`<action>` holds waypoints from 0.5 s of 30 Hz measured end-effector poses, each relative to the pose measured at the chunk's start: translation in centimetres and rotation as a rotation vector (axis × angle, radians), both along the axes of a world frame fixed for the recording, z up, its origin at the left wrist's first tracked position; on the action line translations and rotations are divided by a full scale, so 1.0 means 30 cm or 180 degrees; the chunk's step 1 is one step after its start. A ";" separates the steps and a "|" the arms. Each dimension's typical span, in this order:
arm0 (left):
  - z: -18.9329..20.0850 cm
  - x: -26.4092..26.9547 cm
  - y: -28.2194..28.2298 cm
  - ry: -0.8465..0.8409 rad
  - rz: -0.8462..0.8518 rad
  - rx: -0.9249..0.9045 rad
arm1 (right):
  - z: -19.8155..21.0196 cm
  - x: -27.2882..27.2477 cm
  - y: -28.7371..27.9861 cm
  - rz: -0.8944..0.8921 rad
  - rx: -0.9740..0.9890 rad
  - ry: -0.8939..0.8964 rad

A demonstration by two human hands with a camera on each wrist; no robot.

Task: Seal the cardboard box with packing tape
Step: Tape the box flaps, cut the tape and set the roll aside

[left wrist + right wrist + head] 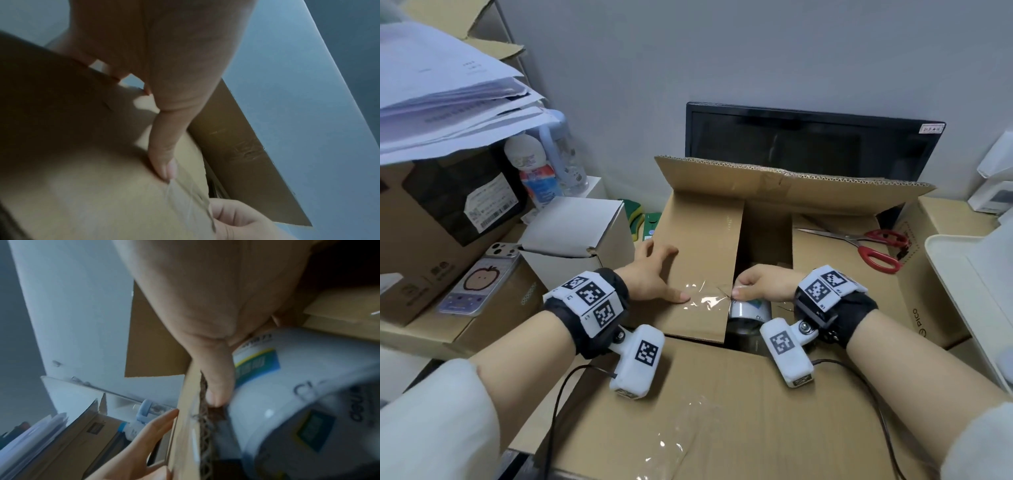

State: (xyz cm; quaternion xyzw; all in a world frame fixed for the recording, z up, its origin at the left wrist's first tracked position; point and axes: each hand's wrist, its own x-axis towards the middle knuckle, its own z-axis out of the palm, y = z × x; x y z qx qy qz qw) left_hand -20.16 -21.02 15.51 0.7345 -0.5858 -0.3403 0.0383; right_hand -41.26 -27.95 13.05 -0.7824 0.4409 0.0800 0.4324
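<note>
Box: the cardboard box (722, 404) sits mid-frame, left flap (698, 260) folded in, far flap upright at 12 o'clock.
Tape: a clear strip (705, 298) lies across the left flap's inner edge; the tape roll (750, 310) sits in the gap.
Left hand (654, 274): at 9 o'clock of the strip, fingers flat, thumb pressing the tape.
Right hand (763, 282): at 3 o'clock, gripping the roll, thumb pinching the tape.
Around: red scissors (873, 248) at 2 o'clock on the right flap; dark monitor (808, 144) at 12; paper stack (448, 96) at 10.
</note>
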 end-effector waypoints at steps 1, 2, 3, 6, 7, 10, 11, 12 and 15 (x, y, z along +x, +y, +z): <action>0.006 0.002 0.002 -0.0003 -0.0042 0.0033 | 0.011 0.000 0.002 0.0032 -0.0069 0.0032; 0.011 0.002 0.004 -0.0023 -0.0093 0.0070 | 0.018 0.001 0.002 0.0076 -0.0127 0.0083; 0.018 -0.001 0.007 -0.0042 -0.0139 0.0098 | 0.023 0.002 0.003 0.0121 -0.0160 0.0127; 0.032 -0.003 0.020 -0.0033 -0.0185 0.0090 | 0.026 0.002 0.001 0.0181 -0.0131 0.0103; 0.036 0.000 0.024 -0.0007 -0.0182 0.0065 | 0.026 0.001 0.001 0.0173 -0.0120 0.0043; 0.044 0.007 0.034 0.0055 -0.0184 0.0032 | 0.032 -0.003 0.005 0.0164 -0.0114 -0.0185; 0.046 0.009 0.038 0.0084 -0.0182 0.0031 | 0.036 -0.002 0.008 0.0159 -0.0118 -0.0281; 0.049 0.012 0.040 0.0142 -0.0173 0.0029 | 0.042 -0.002 0.012 0.0130 -0.0113 -0.0414; 0.065 0.019 0.049 0.0473 -0.0070 0.0066 | 0.070 0.012 0.016 0.0023 -0.0075 -0.0844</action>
